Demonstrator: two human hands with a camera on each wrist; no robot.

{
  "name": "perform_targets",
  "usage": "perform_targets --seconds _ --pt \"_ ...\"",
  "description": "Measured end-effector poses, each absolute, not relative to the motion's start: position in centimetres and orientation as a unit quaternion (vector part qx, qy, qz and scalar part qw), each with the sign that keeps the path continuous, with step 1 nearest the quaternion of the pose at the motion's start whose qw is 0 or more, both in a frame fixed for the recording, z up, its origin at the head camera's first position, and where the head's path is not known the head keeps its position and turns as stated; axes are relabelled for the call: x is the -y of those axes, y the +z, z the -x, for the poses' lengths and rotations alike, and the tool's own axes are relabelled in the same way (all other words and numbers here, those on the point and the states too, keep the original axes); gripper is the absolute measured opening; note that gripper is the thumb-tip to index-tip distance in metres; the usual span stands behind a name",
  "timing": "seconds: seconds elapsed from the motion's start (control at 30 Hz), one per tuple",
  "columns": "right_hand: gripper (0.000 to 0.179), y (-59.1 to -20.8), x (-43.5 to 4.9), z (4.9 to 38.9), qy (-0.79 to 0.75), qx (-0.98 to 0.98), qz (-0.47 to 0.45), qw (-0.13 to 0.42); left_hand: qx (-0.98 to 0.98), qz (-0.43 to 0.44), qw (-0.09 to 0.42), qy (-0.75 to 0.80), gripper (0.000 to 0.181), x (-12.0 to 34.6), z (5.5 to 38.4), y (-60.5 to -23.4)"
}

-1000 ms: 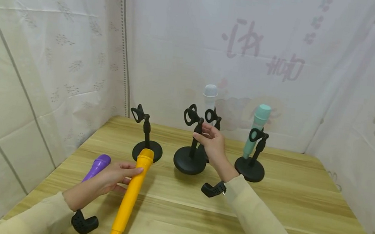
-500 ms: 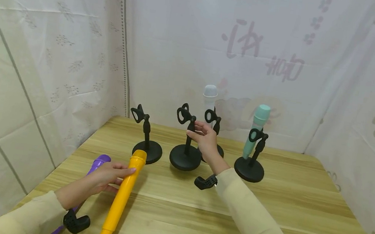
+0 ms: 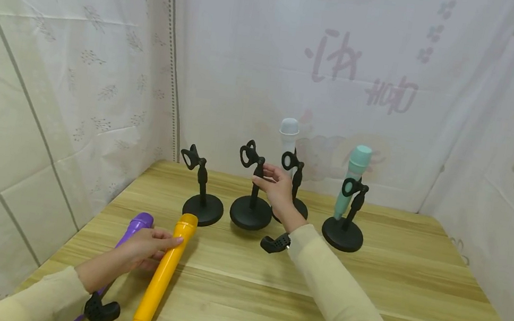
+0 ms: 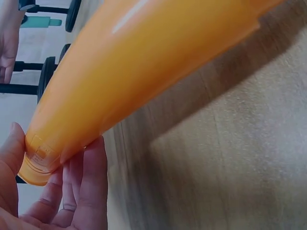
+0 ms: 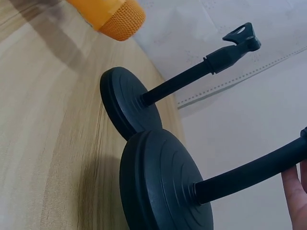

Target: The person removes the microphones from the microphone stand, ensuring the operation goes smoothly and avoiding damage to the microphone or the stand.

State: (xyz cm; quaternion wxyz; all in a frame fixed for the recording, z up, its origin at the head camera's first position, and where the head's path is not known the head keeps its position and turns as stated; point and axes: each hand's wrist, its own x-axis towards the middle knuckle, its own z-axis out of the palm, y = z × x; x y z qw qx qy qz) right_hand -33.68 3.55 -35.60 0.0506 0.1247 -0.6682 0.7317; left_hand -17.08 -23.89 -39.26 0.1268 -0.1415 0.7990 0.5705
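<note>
My left hand [image 3: 150, 249] pinches a yellow-orange toy microphone [image 3: 163, 275] between thumb and fingers near its head. In the left wrist view the microphone [image 4: 139, 62] slants over the tabletop and casts a shadow. My right hand [image 3: 279, 190] grips the pole of a black microphone stand [image 3: 251, 214], whose ring clip faces left with nothing in it. The stand's round base [image 5: 165, 187] shows close over the wood in the right wrist view. Partly hidden behind my left hand and forearm lies a purple microphone [image 3: 135, 225].
Left of the held stand is another black stand [image 3: 203, 210] with a bare clip. Behind my right hand, a stand [image 3: 298, 179] has a white microphone [image 3: 289, 129] upright. Farther right, a mint-green microphone [image 3: 357, 165] leans at a stand [image 3: 343, 235]. Curtains surround the wooden table [image 3: 395, 290].
My right hand has carried the black stand left, closer to the leftmost stand. My left hand has shifted the yellow-orange microphone left and slightly toward me.
</note>
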Motion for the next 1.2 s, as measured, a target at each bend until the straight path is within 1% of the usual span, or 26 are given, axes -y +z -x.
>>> perform_targets --seconds 0.2,0.3,0.57,0.8,1.2 --pt "0.039 -36.2 -2.7 34.7 0.731 0.667 -0.132 0.054 -0.798 0.137 0.118 0.574 0.044 24.2 16.9 -39.8" --pt "0.037 -36.5 -2.3 34.9 0.736 0.663 -0.128 0.049 -0.797 0.138 0.119 0.576 0.045 24.2 16.9 -40.1" --pt "0.033 -37.2 -1.7 35.6 0.741 0.658 -0.118 0.057 -0.805 0.148 0.123 0.561 0.060 24.3 16.9 -40.3" --pt "0.036 -37.4 -1.3 36.1 0.736 0.666 -0.103 0.063 -0.813 0.153 0.119 0.550 0.051 24.4 16.8 -40.6" --pt "0.036 -38.0 -0.8 36.6 0.735 0.667 -0.097 0.071 -0.824 0.160 0.110 0.533 0.053 24.6 16.9 -41.4"
